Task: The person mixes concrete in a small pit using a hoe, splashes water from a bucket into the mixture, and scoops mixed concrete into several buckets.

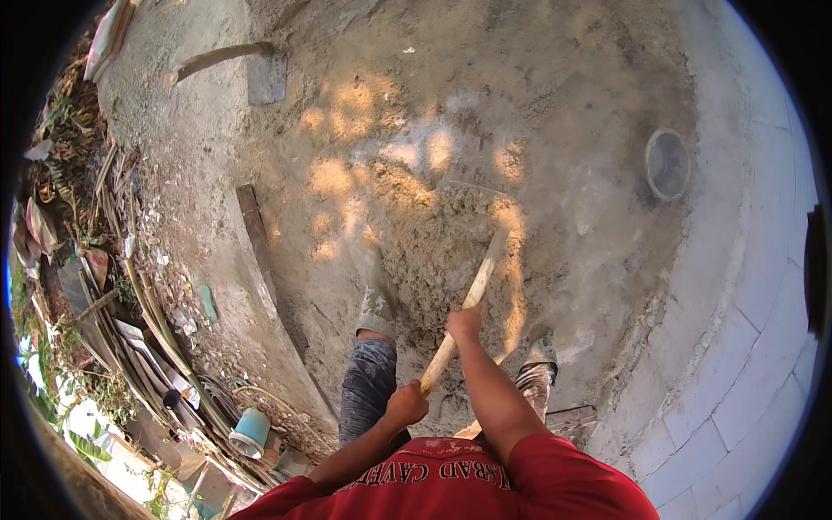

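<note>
Pale, flat-faced blocks with thin joints make up the wall [737, 381] at the right, its courses bent by the lens, beside rough grey-brown ground [572, 78] dappled with orange light. Between and ahead of the person's legs spreads a heap [425, 251] of damp, lumpy, crumbly mix. Slanting into it is a pale wooden pole [486, 273], smooth and slightly bowed; whatever is at its far end is hard to make out. Both hands are wrapped round the pole: the left hand [406, 405] nearer the body, the right hand [464, 323] farther along, toward the heap. Left of the heap lies a long, narrow, weathered plank [261, 247]. Beyond it, near the top, rests a hoe [224, 57] with a curved wooden handle and a flat grey blade. A round tub [650, 165] with a pale rim sits near the wall. Thin, curved sticks [149, 321] and a teal, tapered bucket [251, 428] clutter the left edge.
</note>
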`<state>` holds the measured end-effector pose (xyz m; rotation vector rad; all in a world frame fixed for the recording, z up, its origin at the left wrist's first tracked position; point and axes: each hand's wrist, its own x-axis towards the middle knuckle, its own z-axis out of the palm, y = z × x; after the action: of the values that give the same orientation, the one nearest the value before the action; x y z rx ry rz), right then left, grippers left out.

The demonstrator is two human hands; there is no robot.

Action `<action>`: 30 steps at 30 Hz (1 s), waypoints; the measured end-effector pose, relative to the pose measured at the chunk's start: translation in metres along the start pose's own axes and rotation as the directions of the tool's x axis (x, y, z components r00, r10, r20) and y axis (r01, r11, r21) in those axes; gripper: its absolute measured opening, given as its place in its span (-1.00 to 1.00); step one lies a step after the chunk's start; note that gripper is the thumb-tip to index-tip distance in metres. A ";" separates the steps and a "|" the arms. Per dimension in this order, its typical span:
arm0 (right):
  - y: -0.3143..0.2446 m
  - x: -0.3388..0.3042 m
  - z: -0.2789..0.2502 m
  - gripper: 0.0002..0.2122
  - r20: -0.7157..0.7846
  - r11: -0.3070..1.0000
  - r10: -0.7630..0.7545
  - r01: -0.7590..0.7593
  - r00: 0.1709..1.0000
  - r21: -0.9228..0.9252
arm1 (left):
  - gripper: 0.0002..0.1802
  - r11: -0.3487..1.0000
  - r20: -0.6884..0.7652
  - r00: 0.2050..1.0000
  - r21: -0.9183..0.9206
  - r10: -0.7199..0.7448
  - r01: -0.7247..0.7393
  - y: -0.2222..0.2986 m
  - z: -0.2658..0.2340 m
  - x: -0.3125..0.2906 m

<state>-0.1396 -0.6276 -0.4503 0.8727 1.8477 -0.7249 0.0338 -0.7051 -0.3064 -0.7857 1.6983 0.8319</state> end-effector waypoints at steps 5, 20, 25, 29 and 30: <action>0.137 -0.123 0.026 -0.52 0.133 0.970 0.027 -0.058 0.991 0.235 | -0.67 0.983 0.249 0.962 0.170 -0.113 0.071 -0.051 -0.048 -0.162; -0.293 0.078 0.092 -0.56 0.105 0.862 -0.491 0.464 0.865 0.207 | -0.71 0.979 -0.476 0.879 -0.192 -0.037 -0.062 0.064 -0.204 0.145; -0.309 0.124 0.116 -0.47 0.121 0.850 -0.492 0.506 0.862 -0.144 | -0.67 0.922 -0.396 0.917 -0.373 -0.055 -0.105 0.077 -0.180 0.196; -0.189 0.051 0.108 -0.47 0.051 0.833 -0.355 0.340 0.934 -0.437 | -0.57 0.941 -0.100 0.994 -0.330 0.038 -0.070 0.019 -0.071 0.133; -0.150 0.061 0.095 -0.40 0.103 0.848 -0.277 0.293 0.955 -0.442 | -0.56 0.940 -0.037 0.999 -0.341 0.018 -0.029 0.015 -0.044 0.112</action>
<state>-0.2331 -0.7712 -0.5265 0.2813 2.0230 -0.4459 -0.0285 -0.7447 -0.4021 -1.0195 1.6151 1.1556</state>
